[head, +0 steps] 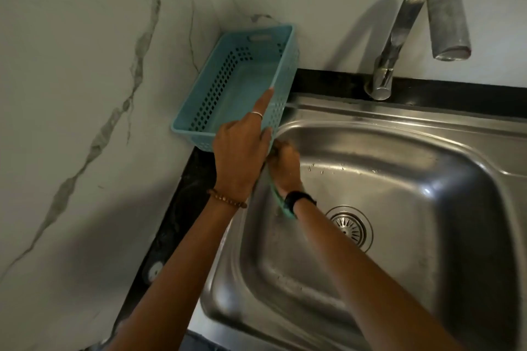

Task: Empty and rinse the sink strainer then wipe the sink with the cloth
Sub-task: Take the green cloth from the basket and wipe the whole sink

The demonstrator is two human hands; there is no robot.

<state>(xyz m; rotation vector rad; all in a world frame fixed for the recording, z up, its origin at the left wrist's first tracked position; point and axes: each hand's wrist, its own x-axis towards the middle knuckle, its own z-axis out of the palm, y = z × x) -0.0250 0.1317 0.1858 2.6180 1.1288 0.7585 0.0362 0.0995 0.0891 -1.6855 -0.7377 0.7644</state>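
Observation:
The steel sink [385, 151] fills the right half of the view, with the round strainer [349, 226] seated in its drain. My right hand [285, 168] presses a green cloth [278, 199] against the sink's upper left corner, just under the basket; most of the cloth is hidden by the hand. My left hand [242, 148] grips the near right corner of a blue plastic basket [236, 88] and holds it tilted up off the sink rim, index finger stretched along its wall.
A curved steel tap [413, 31] rises behind the sink on the black counter [176, 208]. White marble-patterned walls close in at the left and back. Water drops speckle the sink floor.

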